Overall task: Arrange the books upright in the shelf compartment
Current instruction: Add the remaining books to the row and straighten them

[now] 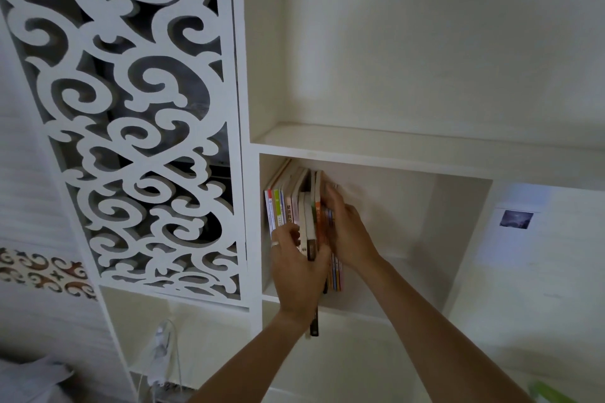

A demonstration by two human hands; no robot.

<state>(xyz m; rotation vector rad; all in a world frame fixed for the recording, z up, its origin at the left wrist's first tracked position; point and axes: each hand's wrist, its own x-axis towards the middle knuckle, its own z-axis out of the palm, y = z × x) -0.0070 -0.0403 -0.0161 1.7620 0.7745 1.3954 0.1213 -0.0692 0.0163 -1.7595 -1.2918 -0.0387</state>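
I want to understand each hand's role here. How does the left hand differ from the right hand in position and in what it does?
The left hand grips a dark-spined book at the front of the row; the right hand lies flat against the row's right side, bracing it. The left hand wears a ring; none shows on the right hand. Both hands reach into the same shelf compartment and touch the books.

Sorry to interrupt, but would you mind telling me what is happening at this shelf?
A person is lining up books on end at the left side of a white shelf compartment. The left hand grips a dark-spined book that sticks out in front of the row, while the right hand presses flat against the row's right side. The rest of the compartment and the shelf above hold nothing visible.
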